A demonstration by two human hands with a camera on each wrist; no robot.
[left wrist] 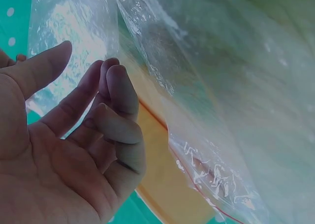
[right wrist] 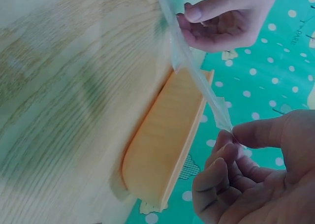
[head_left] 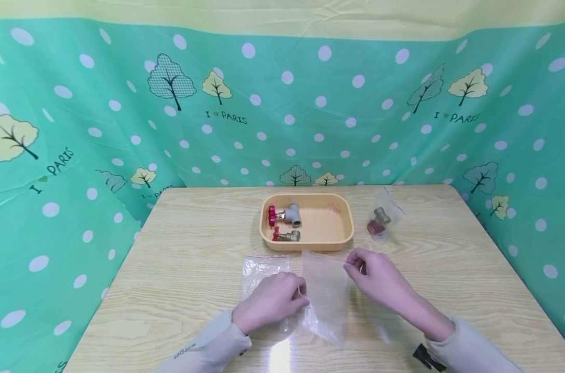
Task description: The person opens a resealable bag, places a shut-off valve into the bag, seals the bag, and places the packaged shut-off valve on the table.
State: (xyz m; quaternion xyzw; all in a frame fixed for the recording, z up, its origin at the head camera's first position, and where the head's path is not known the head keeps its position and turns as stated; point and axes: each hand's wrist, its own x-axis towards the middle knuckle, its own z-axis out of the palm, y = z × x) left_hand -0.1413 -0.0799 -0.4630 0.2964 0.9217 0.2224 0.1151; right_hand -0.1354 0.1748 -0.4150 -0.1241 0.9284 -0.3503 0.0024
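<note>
My right hand pinches the top corner of a clear zip-lock bag between thumb and fingertips. The bag hangs over the table in front of the tray, a red line along its mouth. Beside its left edge is my left hand; in the left wrist view that hand's thumb stands apart from the loosely bent fingers, with nothing between them. Another clear bag with a red strip lies flat, partly hidden under my left hand.
Behind the hands stands a peach tray. It holds a grey valve with a red handle and a smaller metal valve. To its right lies a bagged valve. A dotted green curtain surrounds the wooden table.
</note>
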